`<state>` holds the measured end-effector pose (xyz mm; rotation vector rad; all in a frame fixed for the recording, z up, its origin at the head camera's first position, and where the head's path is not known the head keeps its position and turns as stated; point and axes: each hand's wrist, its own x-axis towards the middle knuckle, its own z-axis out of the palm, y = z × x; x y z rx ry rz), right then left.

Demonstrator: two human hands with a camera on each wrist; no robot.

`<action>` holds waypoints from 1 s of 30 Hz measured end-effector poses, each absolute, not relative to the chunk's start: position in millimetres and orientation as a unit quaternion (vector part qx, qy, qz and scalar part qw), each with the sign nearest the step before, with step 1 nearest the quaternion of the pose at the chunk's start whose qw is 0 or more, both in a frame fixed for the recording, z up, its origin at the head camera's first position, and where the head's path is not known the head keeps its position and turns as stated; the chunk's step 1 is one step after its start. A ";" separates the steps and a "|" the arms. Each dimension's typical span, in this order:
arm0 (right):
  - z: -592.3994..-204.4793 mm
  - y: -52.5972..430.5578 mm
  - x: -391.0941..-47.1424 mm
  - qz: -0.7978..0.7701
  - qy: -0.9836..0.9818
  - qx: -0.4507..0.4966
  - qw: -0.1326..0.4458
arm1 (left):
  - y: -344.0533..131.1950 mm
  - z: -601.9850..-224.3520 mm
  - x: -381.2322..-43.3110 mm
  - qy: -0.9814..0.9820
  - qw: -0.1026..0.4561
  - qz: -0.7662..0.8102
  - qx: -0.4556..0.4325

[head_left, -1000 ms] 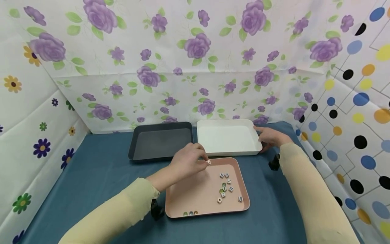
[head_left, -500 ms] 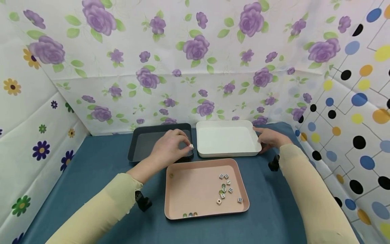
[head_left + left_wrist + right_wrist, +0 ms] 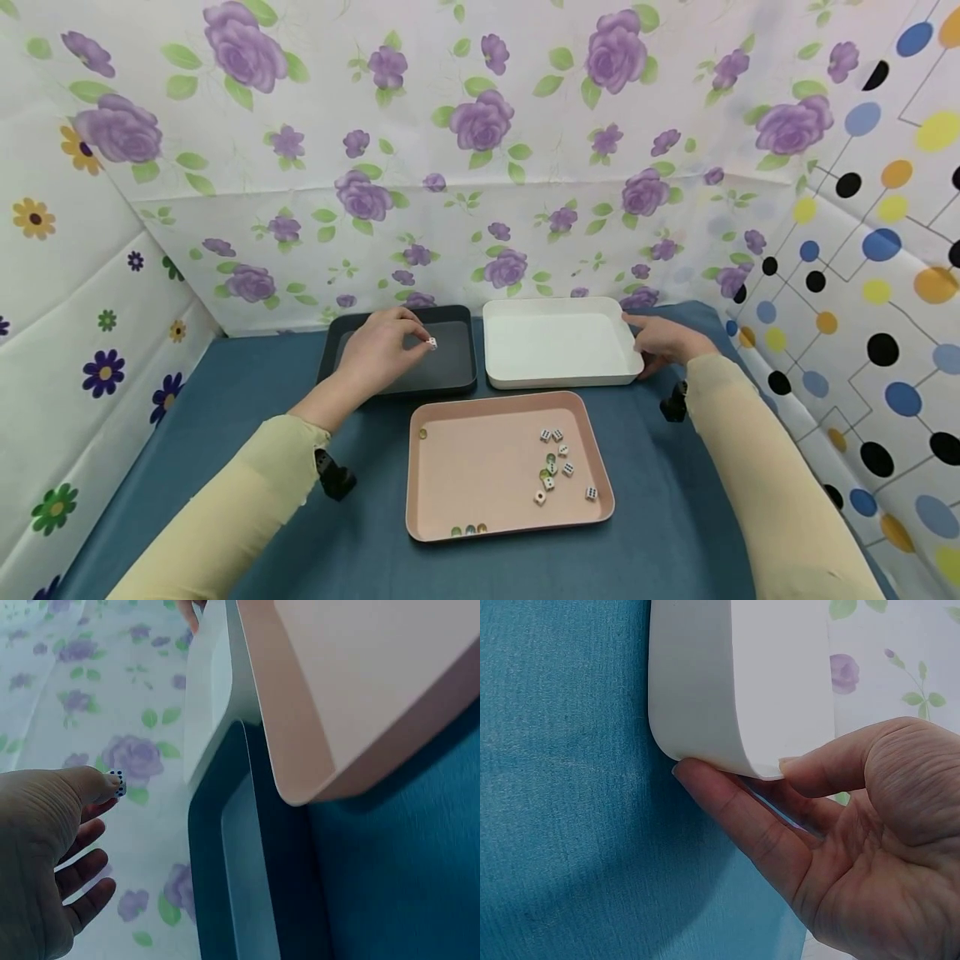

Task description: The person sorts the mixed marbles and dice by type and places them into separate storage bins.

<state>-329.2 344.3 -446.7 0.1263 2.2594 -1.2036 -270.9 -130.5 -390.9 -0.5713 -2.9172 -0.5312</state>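
From my head, I saw a big pink tray with low sides and round corners (image 3: 487,467) on a plain blue cloth (image 3: 360,542). Behind the pink tray, toward its left, was a dark grey tray with low sides (image 3: 450,371). Behind the pink tray, toward its right, was a shiny white tray with round corners (image 3: 562,342). My left hand (image 3: 381,350) was past the pink tray's far edge, over the dark grey tray, and pinched a little white die with dots (image 3: 432,343). My right hand (image 3: 666,339) was past the pink tray's far right corner and held the end of the white tray. Inside the pink tray, toward its right side, lay eight small white dice (image 3: 568,469) with green shiny bits (image 3: 551,458) among them. Three more shiny bits (image 3: 470,529) sat along its near edge, and a yellowish bit (image 3: 423,433) sat in its far left corner.

From my left wrist, the die was squeezed by my thumb and one finger. My other fingers were bent and apart.

From my right wrist, my thumb was on the white tray's rim and a fingertip pressed its outside. I could not tell what my back fingers touched.
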 end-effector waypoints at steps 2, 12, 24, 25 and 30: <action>-446.8 344.4 -329.3 -0.451 0.844 0.046 0.286 | -134.2 -392.3 -273.5 -0.965 0.060 -0.174 -0.185; -447.1 345.0 -330.1 -0.450 0.843 0.046 0.289 | -146.3 -399.5 -285.5 -0.970 0.060 -0.157 -0.177; -443.4 341.9 -328.7 -0.452 0.842 0.054 0.291 | -155.1 -418.1 -303.3 -0.979 0.027 -0.132 -0.155; -443.3 341.7 -328.6 -0.451 0.842 0.054 0.291 | -155.5 -420.1 -304.5 -0.980 0.022 -0.129 -0.151; -444.5 342.4 -329.4 -0.451 0.842 0.055 0.292 | -155.9 -429.6 -308.9 -0.984 -0.001 -0.116 -0.138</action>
